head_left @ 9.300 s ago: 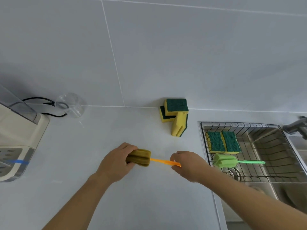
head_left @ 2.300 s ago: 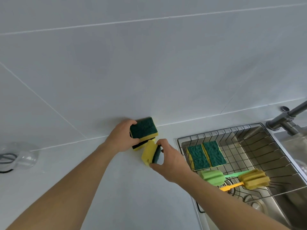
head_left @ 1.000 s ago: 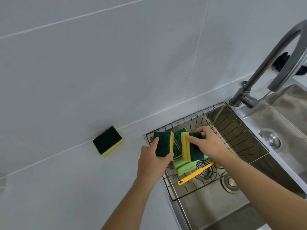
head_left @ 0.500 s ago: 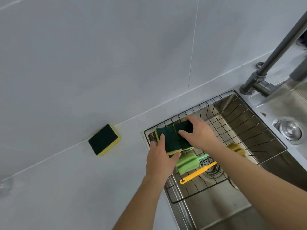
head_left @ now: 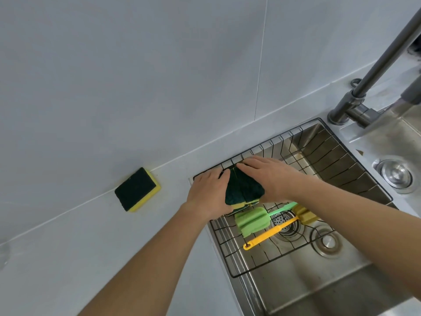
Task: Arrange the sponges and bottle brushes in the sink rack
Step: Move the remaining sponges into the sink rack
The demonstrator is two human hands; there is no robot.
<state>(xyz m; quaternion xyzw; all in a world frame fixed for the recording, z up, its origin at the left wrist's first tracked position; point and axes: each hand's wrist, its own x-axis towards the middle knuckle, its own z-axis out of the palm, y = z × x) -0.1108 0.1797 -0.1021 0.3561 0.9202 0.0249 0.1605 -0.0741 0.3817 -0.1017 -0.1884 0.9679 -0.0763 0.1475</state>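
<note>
A grey faucet (head_left: 373, 67) is mounted behind the steel sink (head_left: 319, 290); two drains (head_left: 397, 174) are seen, beside a pale tabletop (head_left: 68, 258).

Single head view, worn high, tilted steeply forward-down, rolled; close over sink rack (head_left: 268, 267) at counter corner; wall fills upper frame, faucet (head_left: 364, 87) at right edge

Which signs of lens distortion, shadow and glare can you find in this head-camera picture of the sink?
Head view: wide-angle bending slants the wall's tile joints and splays the forearms; soft even light, with only a faint shadow beside the sponge on the counter; dull glare on the steel sink wall; the dark sponges under both hands lose surface detail.
</note>
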